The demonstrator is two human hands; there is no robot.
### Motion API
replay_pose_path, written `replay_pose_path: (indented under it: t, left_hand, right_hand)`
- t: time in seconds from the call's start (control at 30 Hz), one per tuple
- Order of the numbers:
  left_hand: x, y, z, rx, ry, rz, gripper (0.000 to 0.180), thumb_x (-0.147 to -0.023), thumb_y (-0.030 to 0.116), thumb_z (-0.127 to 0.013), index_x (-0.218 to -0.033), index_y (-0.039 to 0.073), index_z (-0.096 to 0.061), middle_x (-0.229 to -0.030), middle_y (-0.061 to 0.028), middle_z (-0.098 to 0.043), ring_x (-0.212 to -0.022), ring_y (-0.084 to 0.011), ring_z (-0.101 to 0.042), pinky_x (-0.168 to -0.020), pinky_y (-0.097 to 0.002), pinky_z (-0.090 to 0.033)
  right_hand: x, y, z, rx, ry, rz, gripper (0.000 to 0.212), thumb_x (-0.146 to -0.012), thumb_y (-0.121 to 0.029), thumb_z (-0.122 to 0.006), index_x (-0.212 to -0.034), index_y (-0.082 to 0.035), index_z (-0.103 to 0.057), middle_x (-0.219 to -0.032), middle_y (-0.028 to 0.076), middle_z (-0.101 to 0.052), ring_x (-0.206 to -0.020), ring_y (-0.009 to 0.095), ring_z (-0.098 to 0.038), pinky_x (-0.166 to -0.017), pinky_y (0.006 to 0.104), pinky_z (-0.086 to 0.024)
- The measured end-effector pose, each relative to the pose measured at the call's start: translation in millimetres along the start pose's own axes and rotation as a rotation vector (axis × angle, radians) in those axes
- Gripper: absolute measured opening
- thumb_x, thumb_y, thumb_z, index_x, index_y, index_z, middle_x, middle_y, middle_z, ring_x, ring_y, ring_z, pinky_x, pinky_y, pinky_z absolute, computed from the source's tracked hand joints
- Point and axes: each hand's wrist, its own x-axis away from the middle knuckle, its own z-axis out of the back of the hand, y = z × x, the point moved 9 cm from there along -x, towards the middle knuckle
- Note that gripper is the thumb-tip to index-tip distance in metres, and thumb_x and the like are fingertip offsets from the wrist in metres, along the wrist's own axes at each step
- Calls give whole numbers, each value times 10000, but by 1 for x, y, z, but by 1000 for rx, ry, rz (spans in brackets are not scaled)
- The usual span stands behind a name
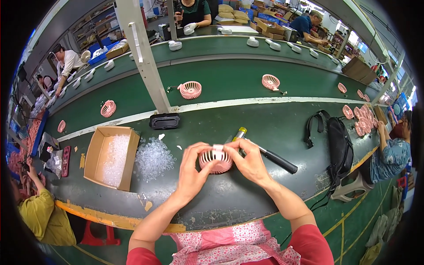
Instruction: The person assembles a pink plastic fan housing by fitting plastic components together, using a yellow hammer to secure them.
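Observation:
Over the bench in front of me, a pink slotted fan housing (215,166) is held between both hands. My left hand (193,170) grips its left side, with the thumb across the slotted face. My right hand (251,162) is closed at its upper right edge, fingers near a pale tab on top. Whether a small part is pinched there, I cannot tell. Just right of the housing lies a hammer-like tool (280,160) with a black handle and a yellow end, partly behind my right hand. To the left spreads a pile of small clear plastic rings (153,158).
A cardboard box (92,164) of clear pieces stands left, a black tray (164,121) beyond. Rightward lie a black bag (339,145) and stacked pink housings (365,120). Pink housings ride the green belt (229,84) past a metal post (143,57). Co-workers sit both sides and opposite.

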Motion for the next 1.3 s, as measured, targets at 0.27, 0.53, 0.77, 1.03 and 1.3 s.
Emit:
replay_pose_path:
  t: [0.27,0.53,0.77,1.03,1.3]
  left_hand:
    - [28,11,-38,-850,-86,-588,309,-773,135,-784,-1017,18,-635,-1131,-116,-620,-1059,-319,-582,-897,-444,-485]
    - [35,11,-41,-912,-94,-613,371,-806,204,-771,-1075,-19,-647,-1137,-139,-620,-1089,-303,-584,-983,-445,-498]
    - [36,10,-37,-905,-78,-595,370,-777,183,-788,-1064,-5,-651,-1111,-126,-628,-1060,-296,-607,-947,-413,-524]
    - [34,14,-36,-877,-55,-602,368,-754,172,-797,-1055,17,-653,-1094,-107,-627,-1038,-281,-616,-895,-393,-545]
    - [33,11,-35,-875,-76,-593,339,-797,201,-778,-1053,14,-657,-1089,-109,-627,-1035,-285,-602,-904,-400,-523]
  right_hand:
    - [14,16,-14,662,-137,300,175,-881,-117,-687,-1031,-28,-671,-1102,146,-632,-1036,333,-565,-918,434,-414]
    - [13,53,49,911,-118,48,356,-910,-126,-656,-1240,-17,-582,-1126,138,-584,-1067,330,-552,-892,442,-435]
    - [4,-13,58,420,26,126,289,-979,-78,-580,-1263,-23,-593,-888,143,-559,-705,313,-580,-646,407,-478]
    - [7,7,62,826,124,146,310,-941,-79,-628,-1248,-46,-611,-938,104,-570,-731,270,-584,-627,401,-498]
    - [2,10,-3,643,-146,300,321,-858,-113,-712,-1162,-36,-644,-1084,119,-595,-1035,314,-545,-875,402,-428]
